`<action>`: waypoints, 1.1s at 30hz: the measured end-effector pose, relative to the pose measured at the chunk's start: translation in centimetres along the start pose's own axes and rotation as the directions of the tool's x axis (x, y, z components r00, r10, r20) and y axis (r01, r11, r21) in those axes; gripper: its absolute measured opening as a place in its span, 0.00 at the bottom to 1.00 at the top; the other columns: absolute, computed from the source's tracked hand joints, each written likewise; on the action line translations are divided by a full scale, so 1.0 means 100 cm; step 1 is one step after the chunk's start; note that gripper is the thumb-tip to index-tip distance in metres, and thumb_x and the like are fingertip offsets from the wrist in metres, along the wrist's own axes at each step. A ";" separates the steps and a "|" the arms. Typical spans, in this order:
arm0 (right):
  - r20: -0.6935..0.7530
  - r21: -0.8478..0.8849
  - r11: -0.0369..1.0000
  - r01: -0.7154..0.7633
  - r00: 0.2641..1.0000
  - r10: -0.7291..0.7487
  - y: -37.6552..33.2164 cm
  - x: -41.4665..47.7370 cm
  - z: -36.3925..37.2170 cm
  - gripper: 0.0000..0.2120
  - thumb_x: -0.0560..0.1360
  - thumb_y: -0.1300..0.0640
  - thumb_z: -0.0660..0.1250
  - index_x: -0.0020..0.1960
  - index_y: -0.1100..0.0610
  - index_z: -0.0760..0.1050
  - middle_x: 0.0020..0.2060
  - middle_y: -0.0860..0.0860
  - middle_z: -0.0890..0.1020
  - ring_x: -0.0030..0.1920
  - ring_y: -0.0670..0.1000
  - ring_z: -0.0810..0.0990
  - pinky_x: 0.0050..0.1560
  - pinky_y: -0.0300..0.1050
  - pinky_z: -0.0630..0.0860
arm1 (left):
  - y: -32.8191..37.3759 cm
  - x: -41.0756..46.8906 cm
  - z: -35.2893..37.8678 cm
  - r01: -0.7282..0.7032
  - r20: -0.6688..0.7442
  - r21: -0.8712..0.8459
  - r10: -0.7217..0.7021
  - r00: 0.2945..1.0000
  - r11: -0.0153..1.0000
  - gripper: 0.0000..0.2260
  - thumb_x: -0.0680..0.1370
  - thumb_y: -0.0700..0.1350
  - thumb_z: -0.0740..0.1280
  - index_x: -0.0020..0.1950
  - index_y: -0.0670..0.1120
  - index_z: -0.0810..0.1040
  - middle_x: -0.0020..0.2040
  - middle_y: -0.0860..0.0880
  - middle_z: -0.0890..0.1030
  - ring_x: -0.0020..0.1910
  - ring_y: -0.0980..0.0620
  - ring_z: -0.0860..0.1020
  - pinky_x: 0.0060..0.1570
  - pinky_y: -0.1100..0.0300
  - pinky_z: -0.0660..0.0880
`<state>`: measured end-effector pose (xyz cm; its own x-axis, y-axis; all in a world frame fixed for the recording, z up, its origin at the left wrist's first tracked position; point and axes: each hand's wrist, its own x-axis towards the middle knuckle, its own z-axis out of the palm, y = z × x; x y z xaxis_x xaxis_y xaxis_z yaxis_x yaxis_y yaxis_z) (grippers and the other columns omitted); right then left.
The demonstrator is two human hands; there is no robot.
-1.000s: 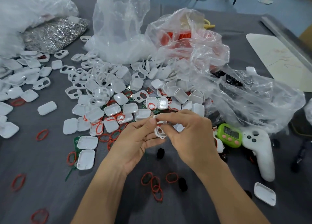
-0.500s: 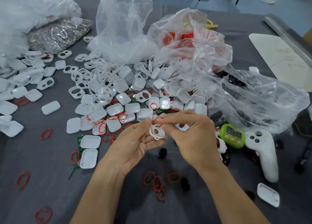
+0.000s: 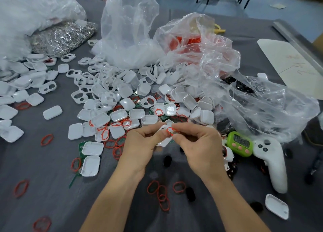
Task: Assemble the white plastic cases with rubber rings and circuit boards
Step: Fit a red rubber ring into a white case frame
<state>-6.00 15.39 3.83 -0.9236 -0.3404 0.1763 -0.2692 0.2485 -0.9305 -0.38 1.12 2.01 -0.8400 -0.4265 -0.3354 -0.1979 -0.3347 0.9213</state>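
Observation:
My left hand [image 3: 139, 144] holds a small white plastic case part [image 3: 165, 140] above the grey table, thumb on its upper face. My right hand [image 3: 197, 144] pinches a red rubber ring [image 3: 170, 130] against the top of that part. Behind the hands lies a heap of white case shells [image 3: 122, 98], some with red rings in them. Green circuit boards [image 3: 80, 146] peek out under two shells at the left. Loose red rings [image 3: 160, 191] lie on the table near my wrists.
Clear plastic bags [image 3: 129, 34] stand at the back, one holding red rings [image 3: 188, 44]. A bag of metal parts [image 3: 63, 37] lies far left. A green timer [image 3: 240, 144] and a white game controller [image 3: 272, 163] sit to the right. Small black pieces [image 3: 189, 193] dot the table.
The white part has turned in my hands and the red ring now shows at its top between my fingertips. Both hands stayed in about the same place.

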 end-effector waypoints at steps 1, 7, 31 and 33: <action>-0.010 -0.067 0.998 0.020 1.000 -0.020 0.001 0.000 0.000 0.19 0.72 0.64 0.78 0.47 0.37 0.86 0.42 0.32 0.86 0.46 0.38 0.85 0.50 0.29 0.78 | -0.001 0.000 0.000 0.022 0.008 -0.015 -0.022 1.000 1.000 0.09 0.75 0.42 0.76 0.53 0.50 0.88 0.51 0.49 0.88 0.49 0.56 0.84 0.38 0.65 0.79; -0.005 -0.318 0.934 0.163 0.985 -0.173 0.003 -0.003 0.004 0.12 0.73 0.58 0.77 0.53 0.44 0.85 0.43 0.34 0.85 0.46 0.39 0.83 0.49 0.32 0.76 | 0.001 -0.005 0.002 0.051 0.065 -0.008 -0.050 0.997 0.999 0.16 0.81 0.34 0.67 0.48 0.53 0.89 0.46 0.50 0.87 0.36 0.60 0.79 0.41 0.60 0.82; 0.246 -0.161 0.987 -0.005 0.968 0.045 -0.010 0.012 -0.020 0.14 0.59 0.61 0.85 0.39 0.49 0.86 0.33 0.42 0.85 0.34 0.39 0.82 0.37 0.31 0.76 | 0.005 -0.012 -0.011 0.136 0.204 0.009 -0.135 0.970 0.991 0.08 0.76 0.35 0.72 0.53 0.43 0.88 0.48 0.39 0.87 0.42 0.49 0.86 0.37 0.60 0.82; 0.316 -0.132 0.991 -0.036 0.946 0.076 -0.010 0.016 -0.027 0.16 0.56 0.60 0.87 0.38 0.51 0.84 0.33 0.46 0.84 0.34 0.42 0.80 0.36 0.36 0.76 | 0.005 -0.014 -0.013 0.139 0.275 0.020 -0.139 0.951 0.990 0.11 0.72 0.40 0.72 0.52 0.43 0.88 0.46 0.39 0.87 0.41 0.49 0.85 0.37 0.60 0.82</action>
<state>-7.97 17.04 5.87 -0.8074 -0.5899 -0.0057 -0.2697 0.3776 -0.8858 1.35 0.41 2.62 -0.9105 -0.1282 -0.3932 -0.3228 -0.3740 0.8694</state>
